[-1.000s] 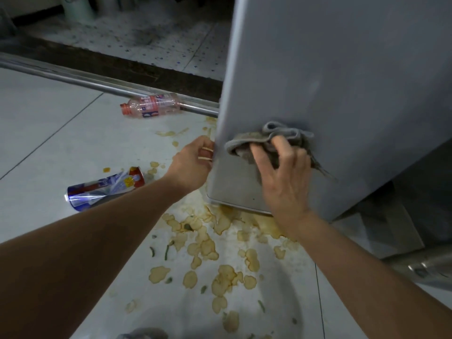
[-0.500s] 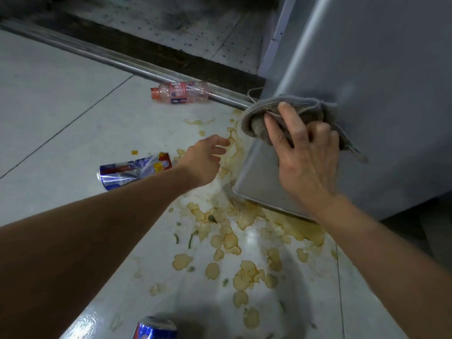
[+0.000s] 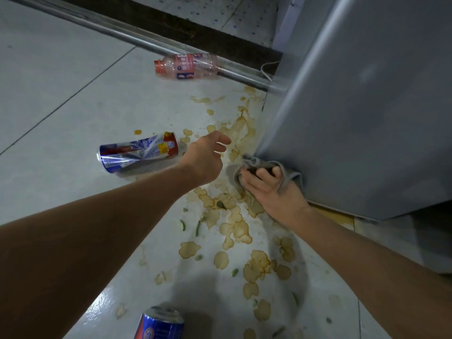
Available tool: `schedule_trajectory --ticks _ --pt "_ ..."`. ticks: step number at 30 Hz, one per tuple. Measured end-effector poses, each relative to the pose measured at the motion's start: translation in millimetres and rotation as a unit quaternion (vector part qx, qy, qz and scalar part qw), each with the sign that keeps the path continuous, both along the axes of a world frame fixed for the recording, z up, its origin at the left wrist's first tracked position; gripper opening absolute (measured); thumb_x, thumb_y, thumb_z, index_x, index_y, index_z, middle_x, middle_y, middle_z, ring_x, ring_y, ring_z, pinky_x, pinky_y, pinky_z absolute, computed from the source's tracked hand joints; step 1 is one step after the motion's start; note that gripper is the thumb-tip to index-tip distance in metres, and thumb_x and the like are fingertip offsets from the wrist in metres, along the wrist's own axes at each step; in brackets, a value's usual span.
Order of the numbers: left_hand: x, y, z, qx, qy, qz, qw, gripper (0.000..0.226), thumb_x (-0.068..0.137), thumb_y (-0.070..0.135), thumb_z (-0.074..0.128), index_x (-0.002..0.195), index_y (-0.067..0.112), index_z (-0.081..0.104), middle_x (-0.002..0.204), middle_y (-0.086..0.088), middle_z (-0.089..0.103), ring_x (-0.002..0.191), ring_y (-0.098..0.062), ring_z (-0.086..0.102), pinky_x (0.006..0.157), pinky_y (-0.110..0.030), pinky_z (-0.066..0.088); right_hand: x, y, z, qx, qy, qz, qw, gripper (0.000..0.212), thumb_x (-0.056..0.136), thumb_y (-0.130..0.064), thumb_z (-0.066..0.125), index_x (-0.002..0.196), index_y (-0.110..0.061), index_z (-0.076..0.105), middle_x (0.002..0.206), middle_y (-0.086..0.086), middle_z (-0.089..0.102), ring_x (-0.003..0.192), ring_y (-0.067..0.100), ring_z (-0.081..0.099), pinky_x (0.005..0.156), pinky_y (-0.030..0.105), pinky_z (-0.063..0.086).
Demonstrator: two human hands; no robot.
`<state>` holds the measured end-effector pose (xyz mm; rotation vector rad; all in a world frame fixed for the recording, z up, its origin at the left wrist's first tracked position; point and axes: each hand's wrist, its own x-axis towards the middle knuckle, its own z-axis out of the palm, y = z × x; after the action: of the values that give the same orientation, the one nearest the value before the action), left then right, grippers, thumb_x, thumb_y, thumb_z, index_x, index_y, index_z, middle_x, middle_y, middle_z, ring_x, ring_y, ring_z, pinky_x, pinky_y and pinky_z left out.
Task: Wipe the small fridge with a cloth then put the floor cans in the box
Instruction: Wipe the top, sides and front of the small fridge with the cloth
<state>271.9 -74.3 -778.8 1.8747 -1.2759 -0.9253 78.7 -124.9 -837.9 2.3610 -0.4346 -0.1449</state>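
Down from mid-panel a moment ago, the right hand [image 3: 270, 189] now grips the grey cloth [image 3: 256, 165] at the bottom corner of the small fridge [image 3: 367, 118], pressed low against it. Pale floor tiles [image 3: 49, 94] beside the fridge carry brown spill stains and scattered chips [image 3: 234, 228] — a metal rail [image 3: 122, 33] runs behind. Left of the fridge lie a plastic bottle [image 3: 188, 67], a crushed can [image 3: 139, 152] and, nearer, another can [image 3: 160, 324]. The left hand [image 3: 208, 155] hovers loosely open beside the corner.

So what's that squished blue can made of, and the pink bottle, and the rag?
The crushed can looks like thin shiny metal, probably aluminium: it is dented with bright creases. The pink bottle seems to be clear plastic, since you can see through it, with a printed label. The cloth in the right hand looks like soft grey fabric, bunched in folds; which fibre, I can't tell.
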Motion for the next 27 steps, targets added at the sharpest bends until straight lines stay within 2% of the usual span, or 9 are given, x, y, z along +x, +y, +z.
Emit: schedule_trajectory --ticks 3,7,9,11,14,17,21,24,27 --pt "-7 0 -1 0.002 0.006 0.008 1.0 0.044 0.086 -0.013 0.036 0.117 0.012 0.054 0.115 -0.008 0.058 0.112 -0.024 0.055 0.099 -0.042 0.045 9 3 2 0.042 -0.09 -0.039 0.994 0.05 0.081 -0.021 0.047 0.13 -0.027 0.054 0.119 -0.003 0.031 0.102 0.018 0.028 0.085 0.025 0.04" --pt "-19 -2 2 -0.005 -0.005 0.012 1.0 0.043 0.085 -0.011 0.038 0.116 0.015 0.055 0.11 -0.003 0.058 0.108 -0.022 0.057 0.097 -0.04 0.047 -4 7 2 0.052 -0.016 -0.054 0.997 0.047 0.073 -0.033 0.06 0.12 -0.039 0.062 0.113 -0.018 0.054 0.101 0.01 0.035 0.076 0.017 0.048" --pt "-26 -3 4 -0.011 -0.019 0.004 1.0 0.043 0.086 -0.008 0.039 0.117 0.017 0.055 0.113 -0.002 0.059 0.105 -0.02 0.057 0.097 -0.038 0.047 -28 7 7 0.042 -0.021 -0.109 0.993 0.04 0.075 -0.042 0.048 0.11 -0.059 0.057 0.103 -0.03 0.062 0.101 0.004 0.037 0.077 0.01 0.046" --pt "-32 -6 7 -0.012 -0.033 -0.008 0.999 0.044 0.086 -0.007 0.042 0.12 0.019 0.053 0.117 -0.002 0.06 0.106 -0.019 0.057 0.097 -0.035 0.048 -67 5 1 0.068 -0.023 -0.106 0.992 0.05 0.08 -0.026 0.033 0.115 -0.045 0.063 0.102 -0.021 0.067 0.099 0.009 0.039 0.078 0.019 0.05" --pt "-43 -9 12 -0.008 -0.045 -0.028 0.999 0.046 0.087 -0.003 0.049 0.126 0.021 0.048 0.122 -0.002 0.059 0.11 -0.02 0.057 0.097 -0.036 0.048 -114 0 4 0.036 0.013 -0.087 0.995 0.051 0.079 -0.013 0.042 0.126 -0.02 0.06 0.113 -0.007 0.066 0.096 0.02 0.056 0.077 0.033 0.05" --pt "-55 -12 16 -0.009 -0.047 -0.03 0.998 0.042 0.087 0.009 0.058 0.124 0.024 0.046 0.119 0.0 0.063 0.104 -0.02 0.061 0.092 -0.038 0.051 -120 -2 6 0.044 -0.033 -0.079 0.995 0.049 0.079 -0.011 0.039 0.122 -0.017 0.063 0.114 -0.004 0.064 0.094 0.022 0.043 0.079 0.034 0.039" --pt "-66 -17 20 0.0 -0.064 0.004 0.998 0.036 0.086 0.019 0.062 0.118 0.021 0.045 0.112 -0.003 0.066 0.095 -0.024 0.065 0.083 -0.043 0.055 -77 8 10 0.091 -0.064 -0.08 0.991 0.05 0.075 -0.013 0.061 0.125 -0.018 0.059 0.122 -0.004 0.057 0.092 0.02 0.039 0.076 0.031 0.046" --pt "-72 -20 19 0.009 -0.089 0.013 0.996 0.035 0.088 0.015 0.058 0.119 0.02 0.044 0.114 -0.007 0.064 0.089 -0.025 0.064 0.074 -0.039 0.056 -37 12 17 0.12 -0.054 -0.066 0.989 0.049 0.079 -0.017 0.05 0.127 -0.018 0.057 0.136 -0.005 0.05 0.103 0.022 0.045 0.081 0.033 0.045" --pt "-73 -23 18 0.026 -0.1 0.025 0.994 0.029 0.09 0.016 0.054 0.117 0.02 0.044 0.114 -0.007 0.063 0.085 -0.023 0.062 0.065 -0.035 0.054 -37 6 18 0.129 0.008 -0.058 0.99 0.057 0.089 -0.017 0.045 0.144 -0.015 0.032 0.146 -0.002 0.034 0.122 0.021 0.04 0.092 0.035 0.041"
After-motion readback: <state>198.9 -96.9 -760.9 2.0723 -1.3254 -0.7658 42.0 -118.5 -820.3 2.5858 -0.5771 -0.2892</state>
